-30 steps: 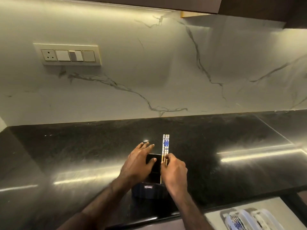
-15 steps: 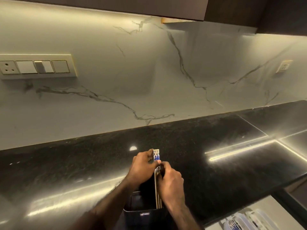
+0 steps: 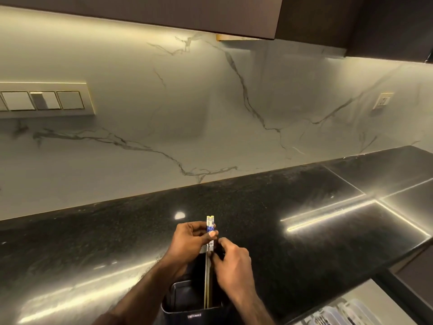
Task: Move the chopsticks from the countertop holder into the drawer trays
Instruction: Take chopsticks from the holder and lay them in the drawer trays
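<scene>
A black rectangular holder [image 3: 182,308] stands on the dark countertop [image 3: 281,254] near its front edge. A few pale chopsticks [image 3: 208,277] with blue-and-white patterned tops stick upright out of it. My left hand [image 3: 189,240] pinches the patterned tops between thumb and fingers. My right hand [image 3: 232,261] grips the shafts just below, on their right side. The lower tips are hidden inside the holder. The open drawer [image 3: 365,301] with white trays [image 3: 337,315] shows at the bottom right, below the counter edge.
A marble backsplash [image 3: 210,113] rises behind the counter, with a switch panel [image 3: 44,100] at left and a socket [image 3: 383,100] at right. Dark upper cabinets [image 3: 328,15] hang overhead.
My left hand has moved from the holder's rim up onto the chopstick tops. Both hands have closed on the chopsticks. The camera has swung right and tilted up.
</scene>
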`<state>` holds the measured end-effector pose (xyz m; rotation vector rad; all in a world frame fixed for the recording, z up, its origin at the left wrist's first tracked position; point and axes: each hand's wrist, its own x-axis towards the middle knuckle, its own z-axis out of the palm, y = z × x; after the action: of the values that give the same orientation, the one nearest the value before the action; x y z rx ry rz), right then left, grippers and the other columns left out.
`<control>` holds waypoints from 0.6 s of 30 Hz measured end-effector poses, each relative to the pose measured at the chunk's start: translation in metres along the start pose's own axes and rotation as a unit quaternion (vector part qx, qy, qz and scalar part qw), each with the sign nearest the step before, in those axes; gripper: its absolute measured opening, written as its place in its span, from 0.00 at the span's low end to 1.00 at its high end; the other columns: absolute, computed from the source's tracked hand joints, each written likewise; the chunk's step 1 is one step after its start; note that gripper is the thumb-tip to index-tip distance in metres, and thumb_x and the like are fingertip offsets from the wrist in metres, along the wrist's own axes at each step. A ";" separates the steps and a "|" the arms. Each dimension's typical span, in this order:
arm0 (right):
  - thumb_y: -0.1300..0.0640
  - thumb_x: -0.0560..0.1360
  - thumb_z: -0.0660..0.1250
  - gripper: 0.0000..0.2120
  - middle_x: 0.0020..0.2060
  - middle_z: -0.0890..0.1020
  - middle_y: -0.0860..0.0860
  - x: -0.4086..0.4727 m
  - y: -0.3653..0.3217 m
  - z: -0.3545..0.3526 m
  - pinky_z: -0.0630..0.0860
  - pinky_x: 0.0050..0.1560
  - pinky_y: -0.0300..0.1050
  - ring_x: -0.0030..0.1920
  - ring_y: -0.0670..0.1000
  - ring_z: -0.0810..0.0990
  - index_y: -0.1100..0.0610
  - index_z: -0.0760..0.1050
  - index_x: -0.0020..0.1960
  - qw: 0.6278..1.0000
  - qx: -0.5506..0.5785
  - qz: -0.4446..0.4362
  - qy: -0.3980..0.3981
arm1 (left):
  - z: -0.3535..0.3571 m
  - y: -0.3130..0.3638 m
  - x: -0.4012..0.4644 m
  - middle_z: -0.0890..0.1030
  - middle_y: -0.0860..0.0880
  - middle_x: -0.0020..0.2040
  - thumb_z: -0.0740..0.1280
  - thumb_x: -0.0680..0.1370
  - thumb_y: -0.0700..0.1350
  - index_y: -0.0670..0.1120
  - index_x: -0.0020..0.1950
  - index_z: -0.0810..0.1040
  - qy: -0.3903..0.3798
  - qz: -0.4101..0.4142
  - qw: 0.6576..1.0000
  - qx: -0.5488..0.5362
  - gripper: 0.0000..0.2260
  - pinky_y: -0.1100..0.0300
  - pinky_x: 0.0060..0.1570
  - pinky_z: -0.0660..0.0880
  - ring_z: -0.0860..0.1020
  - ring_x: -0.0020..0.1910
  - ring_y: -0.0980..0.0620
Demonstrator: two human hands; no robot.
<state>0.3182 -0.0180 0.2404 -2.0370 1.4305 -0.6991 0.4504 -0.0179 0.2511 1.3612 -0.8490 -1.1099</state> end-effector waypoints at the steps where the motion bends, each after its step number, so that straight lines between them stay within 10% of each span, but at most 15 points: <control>1: 0.54 0.77 0.68 0.06 0.40 0.82 0.42 0.001 0.000 -0.001 0.73 0.38 0.29 0.40 0.39 0.80 0.47 0.78 0.53 1.000 0.004 -0.001 -0.005 | 0.000 0.001 -0.001 0.86 0.41 0.44 0.74 0.71 0.35 0.41 0.48 0.84 -0.001 0.006 1.000 -0.004 0.07 0.64 0.41 0.80 0.85 0.44 0.47; 18: 0.50 0.76 0.69 0.04 0.41 0.86 0.48 -0.010 -0.015 -0.026 0.81 0.48 0.50 0.44 0.50 0.84 0.47 0.82 0.47 0.961 0.221 -0.085 -0.143 | -0.002 0.117 -0.056 0.87 0.47 0.44 0.70 0.74 0.34 0.44 0.50 0.82 0.043 0.166 0.985 0.003 0.08 0.62 0.43 0.81 0.86 0.44 0.50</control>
<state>0.3070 -0.0079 0.2682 -1.8246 0.8531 -0.6872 0.4488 0.0226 0.3740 1.2094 -0.9744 -0.7847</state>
